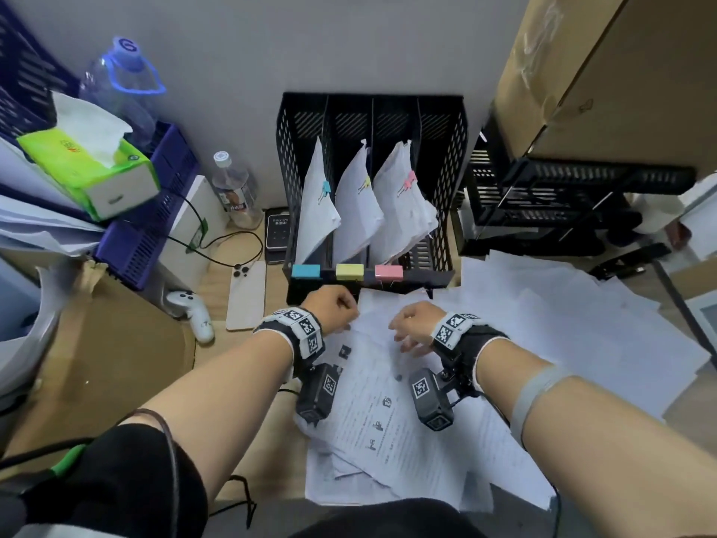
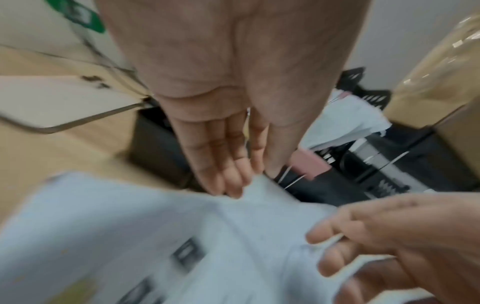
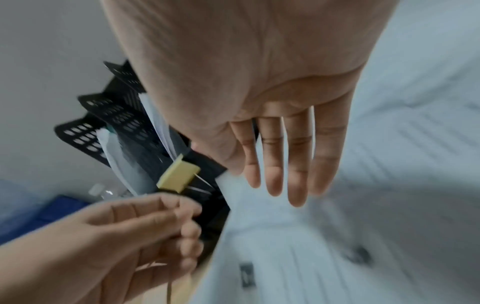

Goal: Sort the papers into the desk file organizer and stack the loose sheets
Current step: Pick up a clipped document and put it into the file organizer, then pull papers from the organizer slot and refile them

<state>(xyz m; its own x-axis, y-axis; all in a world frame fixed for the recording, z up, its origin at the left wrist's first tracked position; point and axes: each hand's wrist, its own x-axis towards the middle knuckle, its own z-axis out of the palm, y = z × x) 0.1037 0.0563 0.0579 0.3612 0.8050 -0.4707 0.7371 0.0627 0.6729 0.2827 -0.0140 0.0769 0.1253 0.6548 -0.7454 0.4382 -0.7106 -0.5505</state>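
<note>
A black mesh file organizer (image 1: 446, 149) stands at the back of the desk. Three of its slots hold clipped paper bundles (image 1: 355, 211). Blue (image 1: 305, 271), yellow (image 1: 349, 272) and pink (image 1: 388, 272) clips sit on its front edge. Loose sheets (image 1: 543, 324) lie spread in front and to the right, with a printed sheet (image 1: 388, 413) on top. My left hand (image 1: 337, 308) (image 2: 249, 181) pinches that sheet's top corner close to the organizer's base. My right hand (image 1: 407, 328) (image 3: 280, 181) is just to its right with fingers extended on the sheets.
A phone (image 1: 246, 295) and a white controller (image 1: 194, 310) lie left of the hands. A water bottle (image 1: 232, 188), tissue box (image 1: 89, 168) and blue crates (image 1: 155, 211) crowd the left. Black trays (image 1: 562, 203) and a cardboard box (image 1: 620, 71) stand at the right.
</note>
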